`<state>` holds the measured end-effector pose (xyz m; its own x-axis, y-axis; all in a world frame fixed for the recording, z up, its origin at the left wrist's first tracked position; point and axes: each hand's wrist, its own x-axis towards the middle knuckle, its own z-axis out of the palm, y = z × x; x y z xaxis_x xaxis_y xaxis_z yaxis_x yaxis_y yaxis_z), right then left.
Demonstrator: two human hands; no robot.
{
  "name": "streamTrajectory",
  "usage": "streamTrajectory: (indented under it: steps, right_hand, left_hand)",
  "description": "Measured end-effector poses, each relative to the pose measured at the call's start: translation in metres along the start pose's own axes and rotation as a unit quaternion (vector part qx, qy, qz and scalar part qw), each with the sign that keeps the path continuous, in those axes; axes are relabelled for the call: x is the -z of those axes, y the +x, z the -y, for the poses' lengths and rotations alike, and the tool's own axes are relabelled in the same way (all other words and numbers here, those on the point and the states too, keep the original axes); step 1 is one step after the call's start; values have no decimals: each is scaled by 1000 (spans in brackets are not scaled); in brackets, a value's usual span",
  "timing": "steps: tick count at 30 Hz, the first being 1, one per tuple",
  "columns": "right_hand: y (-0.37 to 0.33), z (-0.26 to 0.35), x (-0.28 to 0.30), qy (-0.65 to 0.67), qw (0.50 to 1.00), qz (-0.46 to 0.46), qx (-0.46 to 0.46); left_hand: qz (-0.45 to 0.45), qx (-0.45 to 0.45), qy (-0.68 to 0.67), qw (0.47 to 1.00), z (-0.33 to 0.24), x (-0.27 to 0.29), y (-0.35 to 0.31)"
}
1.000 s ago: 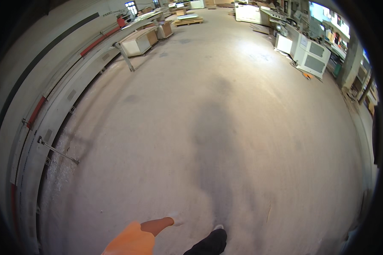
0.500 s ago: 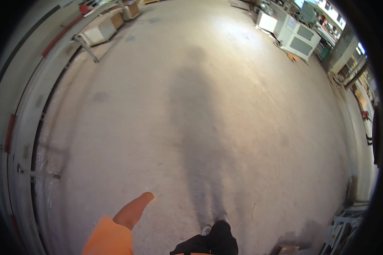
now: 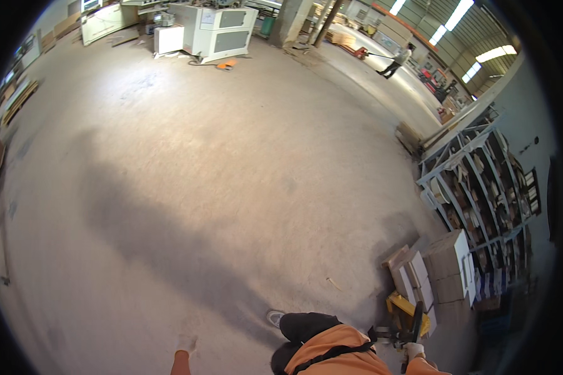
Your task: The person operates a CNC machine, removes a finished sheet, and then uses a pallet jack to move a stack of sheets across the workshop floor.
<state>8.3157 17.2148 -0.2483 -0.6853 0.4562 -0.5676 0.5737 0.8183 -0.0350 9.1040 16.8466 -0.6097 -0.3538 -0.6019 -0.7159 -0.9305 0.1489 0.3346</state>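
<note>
My right hand point(image 3: 413, 351), in a pale glove, is closed on the black handle point(image 3: 417, 317) of a yellow pallet jack point(image 3: 411, 310) at the lower right. Stacks of pale cartons or panels point(image 3: 447, 265) stand just beyond the jack; whether they rest on its forks is hidden. My left hand point(image 3: 186, 342), in a whitish glove, hangs over the floor at the lower left, apart from any object. Motion smears its fingers.
Grey metal shelving point(image 3: 475, 187) full of pieces lines the right wall. A light grey machine cabinet point(image 3: 222, 34) stands far ahead, an orange item point(image 3: 227, 64) on the floor before it. A pillar point(image 3: 289, 22) is beside it. Far off, another person point(image 3: 396, 62) pulls a red pallet jack point(image 3: 360, 54).
My view has swung right, bringing the shelving, cartons and yellow pallet jack into sight. My right hand now shows on the handle. My left hand sits lower in the picture.
</note>
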Motion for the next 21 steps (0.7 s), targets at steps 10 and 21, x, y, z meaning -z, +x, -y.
streamTrajectory:
  steps: [10, 21]
  right_hand:
    - [-169, 37, -91, 124, 991, 4, 43]
    - [-328, 62, -248, 140, 989, 16, 45]
  left_hand:
    - [-70, 117, -487, 863, 144, 88, -16]
    - [50, 129, 90, 986, 379, 347, 11]
